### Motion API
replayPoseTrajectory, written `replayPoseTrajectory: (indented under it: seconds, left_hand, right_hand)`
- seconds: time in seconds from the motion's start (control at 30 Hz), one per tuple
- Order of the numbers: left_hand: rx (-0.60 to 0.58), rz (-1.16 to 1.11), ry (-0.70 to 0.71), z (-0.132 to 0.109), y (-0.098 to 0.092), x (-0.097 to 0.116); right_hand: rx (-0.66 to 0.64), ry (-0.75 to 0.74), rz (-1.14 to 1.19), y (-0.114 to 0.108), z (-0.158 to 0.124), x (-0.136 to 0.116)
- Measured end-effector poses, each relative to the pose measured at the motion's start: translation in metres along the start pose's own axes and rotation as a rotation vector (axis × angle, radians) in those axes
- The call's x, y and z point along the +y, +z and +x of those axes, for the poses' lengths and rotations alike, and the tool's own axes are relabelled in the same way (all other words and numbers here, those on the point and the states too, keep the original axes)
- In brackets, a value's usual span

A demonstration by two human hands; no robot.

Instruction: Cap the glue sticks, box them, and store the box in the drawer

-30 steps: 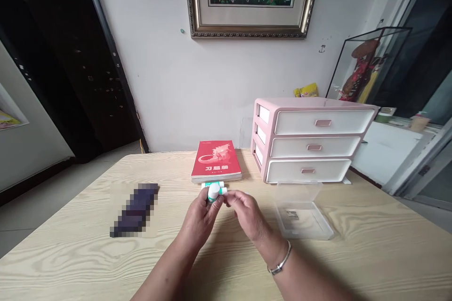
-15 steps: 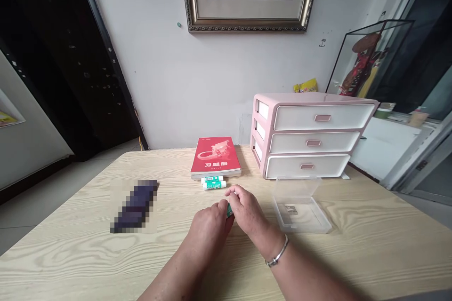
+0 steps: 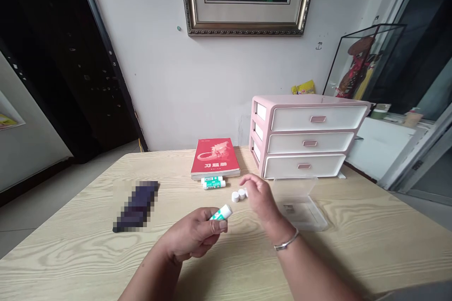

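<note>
1. head view, here we go: my left hand [image 3: 194,235] is up off the table, fingers closed around a white-and-green glue stick [image 3: 221,213], and its tip pokes out past my thumb, tilted up and to the right.
2. my right hand [image 3: 259,200] is open, fingers loosely curled and hanging right by two small white caps [image 3: 238,194], and i can't tell if my fingertips are touching them. a silver bangle [image 3: 286,243] sits on that wrist.
3. those caps are standing side by side, touching each other on the pale wooden table [image 3: 88,256], between my hands and the drawers.
4. straight ahead, two more glue sticks [image 3: 213,182] lie side by side, right up against the front edge of a red paperback with a dragon on its cover [image 3: 215,159].
5. to the right there's a pink-and-white three-drawer organizer [image 3: 303,136], and an open clear plastic box [image 3: 300,209] sits in front of it.
6. over on the left lies a dark object [image 3: 136,206], too blurred to make out.
</note>
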State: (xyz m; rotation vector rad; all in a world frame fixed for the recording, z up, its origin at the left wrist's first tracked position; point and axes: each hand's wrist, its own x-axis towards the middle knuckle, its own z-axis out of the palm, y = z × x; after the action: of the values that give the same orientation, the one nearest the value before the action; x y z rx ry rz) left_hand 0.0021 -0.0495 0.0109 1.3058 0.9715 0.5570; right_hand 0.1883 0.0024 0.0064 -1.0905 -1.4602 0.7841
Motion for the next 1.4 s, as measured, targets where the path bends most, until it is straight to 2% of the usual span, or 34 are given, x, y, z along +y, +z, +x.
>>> replayPoseTrajectory:
  seconds: [0.07,0.17,0.27,0.33,0.43,0.63,0.83,1.13,1.4]
  left_hand:
    - [0.126,0.066,0.075,0.003,-0.005,-0.002]
    - [0.465,0.488,0.21,0.014,-0.012,-0.006]
    - [0.62,0.833,0.107,0.027,-0.019,-0.014]
    - [0.647,0.966,0.037,0.033,-0.023,-0.019]
    - [0.662,1.136,0.026,0.041,-0.024,-0.023]
    - [0.733,1.323,0.06,0.065,-0.027,-0.023]
    - [0.751,1.3,0.119,0.08,-0.036,-0.022]
    - [0.828,1.221,0.152,0.077,-0.041,-0.028]
    - [0.894,1.116,0.142,0.075,-0.048,-0.035]
  right_hand:
    - [0.087,-0.031,-0.027,-0.004,0.002,-0.002]
    - [0.12,-0.1,-0.157,-0.001,0.003,0.001]
    - [0.158,-0.103,-0.27,0.003,0.006,0.012]
    - [0.159,-0.057,-0.276,0.002,0.012,0.022]
    - [0.181,0.027,-0.262,-0.001,0.019,0.034]
    - [0.221,0.009,-0.277,0.001,0.022,0.045]
    - [0.214,-0.002,-0.297,0.003,0.026,0.056]
    - [0.207,-0.007,-0.336,0.008,0.031,0.061]
    - [0.097,-0.004,-0.479,0.014,0.039,0.07]
